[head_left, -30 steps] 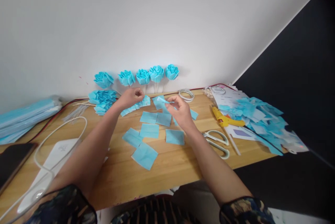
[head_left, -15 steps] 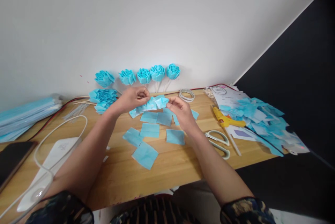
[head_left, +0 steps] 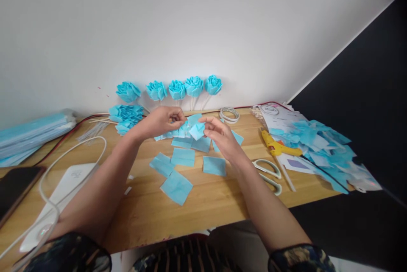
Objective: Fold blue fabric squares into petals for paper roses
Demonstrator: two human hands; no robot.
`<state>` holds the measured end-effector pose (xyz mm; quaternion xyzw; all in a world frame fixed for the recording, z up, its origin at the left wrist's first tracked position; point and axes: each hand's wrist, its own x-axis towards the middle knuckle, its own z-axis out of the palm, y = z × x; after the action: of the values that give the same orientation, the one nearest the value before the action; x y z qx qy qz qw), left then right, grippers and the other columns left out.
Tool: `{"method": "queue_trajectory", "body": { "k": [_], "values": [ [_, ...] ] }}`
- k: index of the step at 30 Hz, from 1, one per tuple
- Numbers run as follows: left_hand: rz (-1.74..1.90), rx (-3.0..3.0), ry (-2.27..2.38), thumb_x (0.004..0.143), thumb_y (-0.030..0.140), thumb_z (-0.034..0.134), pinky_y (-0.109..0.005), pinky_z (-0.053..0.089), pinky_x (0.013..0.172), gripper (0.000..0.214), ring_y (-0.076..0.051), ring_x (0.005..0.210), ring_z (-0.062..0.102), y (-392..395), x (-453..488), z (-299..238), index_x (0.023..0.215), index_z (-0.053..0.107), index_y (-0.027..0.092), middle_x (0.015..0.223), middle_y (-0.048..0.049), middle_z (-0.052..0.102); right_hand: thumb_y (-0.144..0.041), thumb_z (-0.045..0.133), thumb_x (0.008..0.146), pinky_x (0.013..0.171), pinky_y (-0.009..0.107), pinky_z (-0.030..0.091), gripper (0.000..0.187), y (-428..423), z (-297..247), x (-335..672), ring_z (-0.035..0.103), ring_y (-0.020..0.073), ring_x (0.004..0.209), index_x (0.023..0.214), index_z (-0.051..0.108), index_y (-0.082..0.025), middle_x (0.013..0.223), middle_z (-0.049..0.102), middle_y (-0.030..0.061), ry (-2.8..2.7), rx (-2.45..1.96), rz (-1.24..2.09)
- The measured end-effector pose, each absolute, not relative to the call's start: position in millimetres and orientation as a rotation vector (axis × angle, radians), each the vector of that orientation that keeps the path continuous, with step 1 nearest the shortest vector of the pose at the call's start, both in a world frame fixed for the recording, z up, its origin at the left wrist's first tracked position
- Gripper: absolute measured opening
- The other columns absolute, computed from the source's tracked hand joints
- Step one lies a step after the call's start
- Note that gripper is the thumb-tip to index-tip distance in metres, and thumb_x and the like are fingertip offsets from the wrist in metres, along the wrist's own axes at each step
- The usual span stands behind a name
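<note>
Right grip (head_left: 221, 137): thumb and fingers closed on a folded blue piece (head_left: 197, 131), seemingly to keep the fold.
Left grip (head_left: 163, 120): curled beside a folded strip (head_left: 182, 132); any hold cannot be told.
Blue squares (head_left: 182, 157): nearer the person than both grips, apparently spread for single lifting.
Flowers (head_left: 194, 86): beyond the grips, perhaps propped to spare petals.

wood-grain tabletop (head_left: 203, 200); blue squares (head_left: 182, 157) scattered centrally; scissors (head_left: 279, 189) right; tape rolls (head_left: 229, 121) at back; phone (head_left: 17, 187) far left
</note>
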<state>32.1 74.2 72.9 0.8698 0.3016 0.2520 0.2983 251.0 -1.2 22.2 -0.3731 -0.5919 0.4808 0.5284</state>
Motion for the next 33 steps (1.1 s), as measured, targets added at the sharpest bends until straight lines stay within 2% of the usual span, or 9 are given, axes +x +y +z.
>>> {"method": "queue_trajectory", "body": {
  "k": [4,8,19,33],
  "values": [
    [0.599,2.381,0.772,0.079,0.027,0.055,-0.021,0.042,0.061,0.014,-0.012,0.066,0.056,70.5,31.0,77.2,0.079,0.063,0.016,0.073,0.0001,0.066,-0.024,0.062,0.079,0.057,0.024,0.03,0.054,-5.2,28.0,250.2,0.042,0.0103,0.061,0.131,0.049,-0.022,0.07,0.046,-0.0057,-1.474,-0.937,1.246],
    [0.521,2.426,0.738,0.079,0.025,0.054,-0.02,0.04,0.061,0.014,-0.011,0.065,0.056,68.0,31.0,79.1,0.079,0.064,0.016,0.072,0.0008,0.066,-0.024,0.061,0.08,0.055,0.024,0.027,0.063,-6.5,31.5,248.8,0.038,0.0095,0.058,0.14,0.042,-0.022,0.069,0.045,-0.0062,-1.55,-0.934,1.277],
    [0.477,2.45,0.717,0.079,0.02,0.054,-0.02,0.039,0.061,0.013,-0.01,0.065,0.055,64.9,31.4,81.3,0.082,0.066,0.016,0.075,0.0012,0.068,-0.023,0.061,0.082,0.055,0.025,0.029,0.067,-2.3,23.2,249.9,0.039,0.011,0.06,0.145,0.037,-0.024,0.068,0.046,-0.0063,-1.634,-0.942,1.245],
    [0.437,2.478,0.632,0.081,0.02,0.052,-0.021,0.04,0.061,0.012,-0.011,0.066,0.055,62.7,31.9,83.3,0.081,0.064,0.016,0.074,0.0011,0.066,-0.024,0.059,0.081,0.058,0.025,0.03,0.067,-2.9,27.0,248.7,0.041,0.0115,0.063,0.145,0.039,-0.022,0.07,0.048,-0.005,-1.669,-1.008,1.175]
  ]
}}
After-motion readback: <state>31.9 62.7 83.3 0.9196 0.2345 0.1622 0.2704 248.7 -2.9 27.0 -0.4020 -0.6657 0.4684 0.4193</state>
